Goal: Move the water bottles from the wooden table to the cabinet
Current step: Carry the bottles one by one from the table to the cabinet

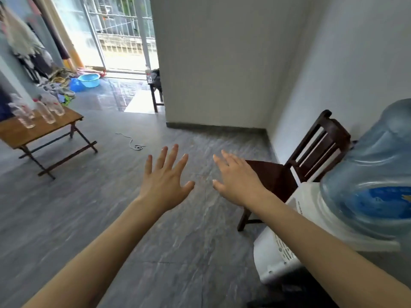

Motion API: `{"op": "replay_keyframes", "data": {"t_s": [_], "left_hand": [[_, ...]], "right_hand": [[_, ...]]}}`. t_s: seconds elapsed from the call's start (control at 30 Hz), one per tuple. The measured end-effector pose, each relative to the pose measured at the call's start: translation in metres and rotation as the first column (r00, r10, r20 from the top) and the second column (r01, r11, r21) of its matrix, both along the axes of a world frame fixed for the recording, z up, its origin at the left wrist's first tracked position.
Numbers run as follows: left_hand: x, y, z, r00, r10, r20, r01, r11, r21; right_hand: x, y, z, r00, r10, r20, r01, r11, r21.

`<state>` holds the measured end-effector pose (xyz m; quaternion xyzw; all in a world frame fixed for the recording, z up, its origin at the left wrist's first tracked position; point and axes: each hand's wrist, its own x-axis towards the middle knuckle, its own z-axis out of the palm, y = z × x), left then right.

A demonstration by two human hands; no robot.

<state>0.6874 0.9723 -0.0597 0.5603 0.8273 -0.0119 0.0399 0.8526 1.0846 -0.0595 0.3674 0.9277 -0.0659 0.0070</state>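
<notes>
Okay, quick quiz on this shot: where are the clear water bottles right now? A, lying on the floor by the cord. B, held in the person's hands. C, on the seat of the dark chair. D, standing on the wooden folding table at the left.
D: the water bottles stand upright on the wooden table at the left, while the left hand and right hand are spread open and hold nothing.

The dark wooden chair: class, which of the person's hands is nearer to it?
Right. The right hand hovers open over the front edge of the dark wooden chair; the left hand hovers open over bare floor, farther left.
</notes>
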Motion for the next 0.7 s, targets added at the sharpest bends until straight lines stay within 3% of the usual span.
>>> {"op": "replay_keyframes", "data": {"t_s": [0.43,0.7], "left_hand": [[-0.11,-0.169,0.015,0.882,0.471,-0.014,-0.471,0.882,0.032],[-0.177,-0.248,0.022,0.805,0.593,0.01,-0.593,0.805,0.015]], "right_hand": [[-0.19,-0.113,0.007,0.881,0.47,-0.045,-0.472,0.881,-0.028],[-0.274,-0.18,0.002,0.843,0.538,0.002,-0.534,0.838,-0.116]]}}
